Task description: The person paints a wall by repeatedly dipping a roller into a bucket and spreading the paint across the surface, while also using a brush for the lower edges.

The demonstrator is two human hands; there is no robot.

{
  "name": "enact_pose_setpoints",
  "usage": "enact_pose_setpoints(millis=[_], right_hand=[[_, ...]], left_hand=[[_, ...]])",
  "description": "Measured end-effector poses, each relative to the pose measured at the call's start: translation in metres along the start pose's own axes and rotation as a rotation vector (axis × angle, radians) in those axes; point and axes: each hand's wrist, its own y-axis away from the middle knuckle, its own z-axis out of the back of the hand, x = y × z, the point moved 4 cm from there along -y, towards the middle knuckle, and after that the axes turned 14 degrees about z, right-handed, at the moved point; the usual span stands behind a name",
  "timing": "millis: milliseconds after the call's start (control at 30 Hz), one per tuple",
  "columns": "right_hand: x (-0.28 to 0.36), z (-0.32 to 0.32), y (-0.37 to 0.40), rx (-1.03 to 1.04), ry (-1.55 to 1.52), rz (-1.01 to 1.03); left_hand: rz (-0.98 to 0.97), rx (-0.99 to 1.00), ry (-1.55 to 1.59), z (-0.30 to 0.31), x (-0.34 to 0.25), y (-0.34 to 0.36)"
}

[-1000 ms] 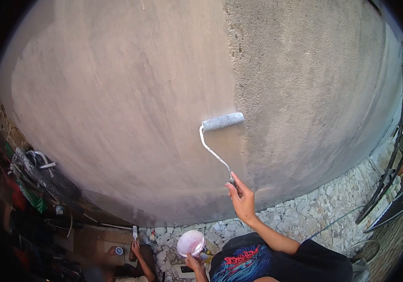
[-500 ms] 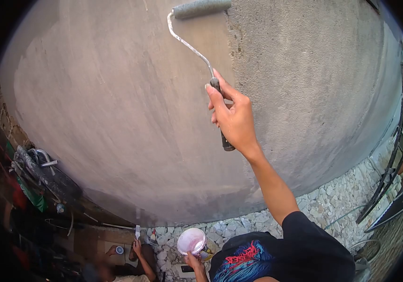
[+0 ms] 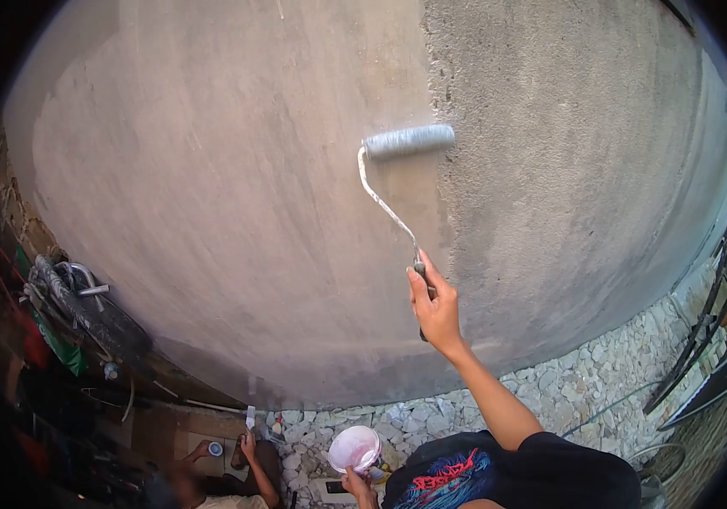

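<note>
My right hand (image 3: 435, 307) grips the dark handle of a paint roller (image 3: 407, 141), whose grey sleeve presses flat against the concrete wall (image 3: 236, 187) at the seam between its smoother left part and rougher right part. The roller's bent metal arm runs from the sleeve's left end down to my hand. Low in the view, my left hand (image 3: 355, 480) holds a small round white tub (image 3: 353, 448) with pale pinkish contents near my waist.
Loose white stones (image 3: 550, 394) cover the ground at the wall's foot. Another person (image 3: 227, 475) crouches at lower left, a hand on a small scraper. A bicycle (image 3: 83, 310) leans at the left. Dark metal frames (image 3: 720, 322) stand at the right.
The roller went from mid-wall up to the top of the view, then came back down to mid-height along the seam. My left hand kept the tub in place.
</note>
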Motion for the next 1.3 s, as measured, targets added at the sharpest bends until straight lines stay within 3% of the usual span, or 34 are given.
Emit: enact_pose_setpoints(millis=[133,200,300,500,600,733,867,1100,1300], right_hand=[[-0.036,0.007,0.066,0.023,-0.022,-0.126],[-0.043,0.006,0.089,0.046,-0.207,-0.342],[-0.043,0.005,0.101,0.083,-0.316,-0.393],[0.001,-0.002,0.037,0.099,-0.437,-0.345],[0.028,-0.002,-0.013,0.125,-0.429,-0.283],[0.051,0.009,-0.055,0.167,-0.401,-0.225],[0.031,0.017,-0.031,0.184,-0.336,-0.289],[-0.062,0.047,0.087,0.256,-0.332,-0.431],[-0.027,0.051,0.052,0.273,-0.322,-0.45]], left_hand=[[-0.023,-0.005,0.011,0.003,0.003,-0.007],[0.015,0.02,0.007,0.008,0.015,-0.039],[0.002,0.001,-0.011,0.006,0.011,-0.032],[-0.037,0.046,-0.012,0.004,0.015,-0.049],[-0.015,0.007,0.004,-0.012,-0.014,0.019],[0.0,0.064,-0.019,-0.008,-0.01,0.009],[-0.003,0.046,-0.003,-0.01,-0.006,0.012],[-0.019,0.015,0.028,-0.005,-0.005,0.01],[-0.03,0.078,-0.033,-0.003,-0.006,-0.002]])
